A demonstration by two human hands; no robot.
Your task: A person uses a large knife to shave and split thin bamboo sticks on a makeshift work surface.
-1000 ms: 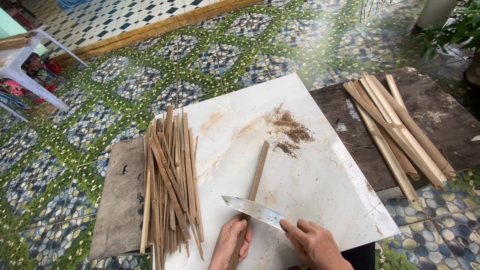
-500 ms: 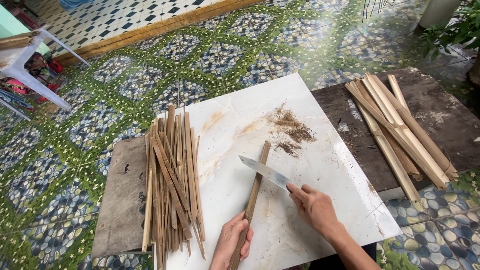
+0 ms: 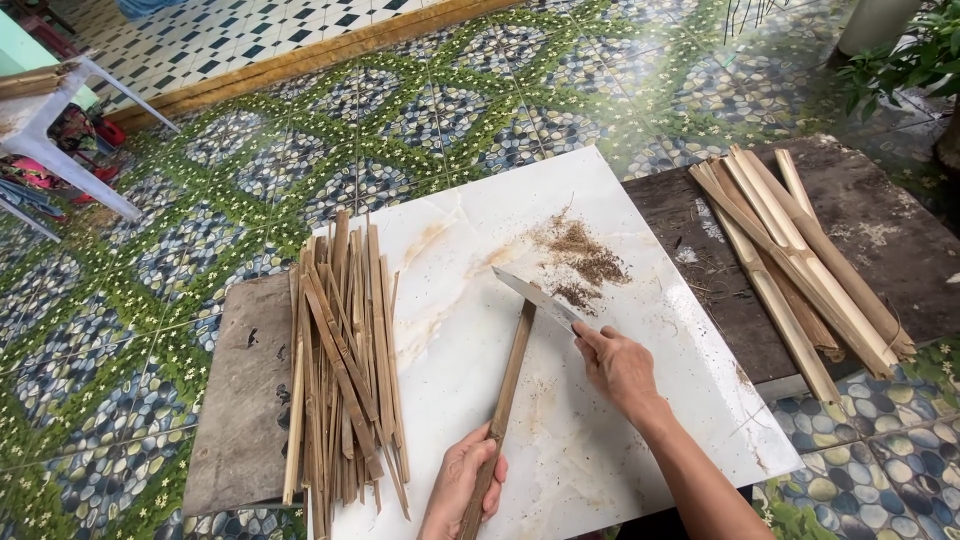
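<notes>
From the head camera, the left hand (image 3: 466,487) grips a bamboo strip (image 3: 508,388) near the white slab's (image 3: 480,250) front edge, while the right hand (image 3: 620,368) clasps a knife (image 3: 541,299) whose blade meets the strip's far end.

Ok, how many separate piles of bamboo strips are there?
2: a thin-strip pile left of the white slab, and a wider-strip bundle on the dark board right.

Looks like a home yard: patterned floor tiles (image 3: 250,190) far beyond the fingers, a white plastic chair (image 3: 60,120), green plant leaves (image 3: 920,60), split bamboo (image 3: 800,250).
</notes>
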